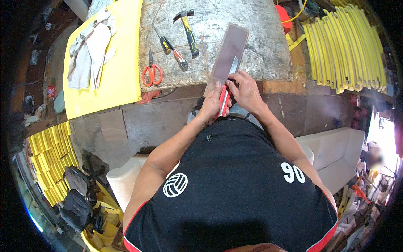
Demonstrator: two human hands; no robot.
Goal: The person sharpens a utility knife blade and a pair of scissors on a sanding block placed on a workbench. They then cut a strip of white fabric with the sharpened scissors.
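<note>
My left hand [212, 103] is closed round the red handle of a utility knife [224, 99], close to my body at the near edge of the workbench. The knife's long blade [234, 65] is out and points away from me, over a flat brownish sharpening stone [228, 46]. My right hand [247, 91] pinches the knife where blade and handle meet; its fingertips partly hide that spot. The stone lies at a slant, its near end by my left hand. To the left lie a hammer [188, 33], a screwdriver [164, 44], red-handled pliers [180, 60] and red-handled scissors [151, 73].
A yellow sheet [121, 80] with light gloves [94, 54] on it covers the bench's left side. Curved yellow pieces [346, 50] stand in a row at the right, and more yellow pieces [52, 161] are stacked at lower left. A pale couch [336, 151] stands right.
</note>
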